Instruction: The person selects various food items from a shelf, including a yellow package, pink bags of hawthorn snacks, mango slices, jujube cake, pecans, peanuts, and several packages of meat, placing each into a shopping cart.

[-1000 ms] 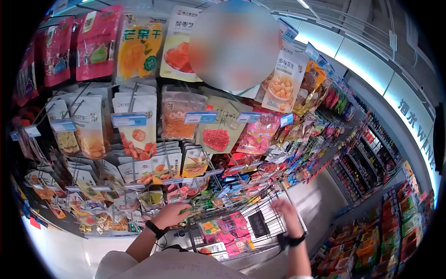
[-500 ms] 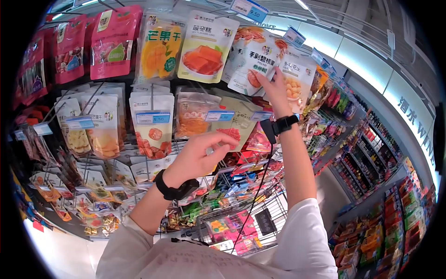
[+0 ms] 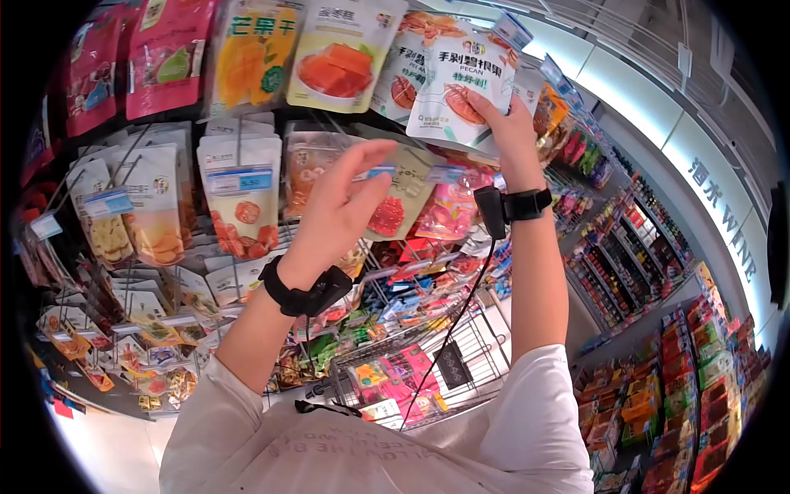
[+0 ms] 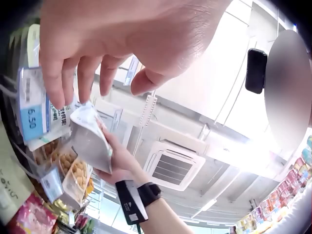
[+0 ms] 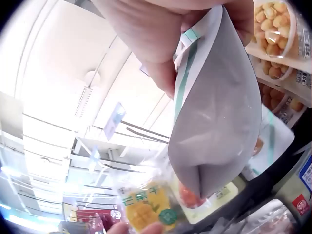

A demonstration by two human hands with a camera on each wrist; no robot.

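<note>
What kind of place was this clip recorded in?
Most likely a supermarket or convenience store snack aisle. Snack pouches hang on pegs with price tags, a wire cart stands below, and more stocked shelves line the aisle. The right hand holds a pecan pouch.

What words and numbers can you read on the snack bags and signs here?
"PECAN" on the white pecan bag that the right hand holds.
"芒果干" on the mango bag.
"6.50" on a blue price tag.
"酒水 WINE" on the wall sign.
Other bags' print and shelf price tags are too small or blurred.
</note>
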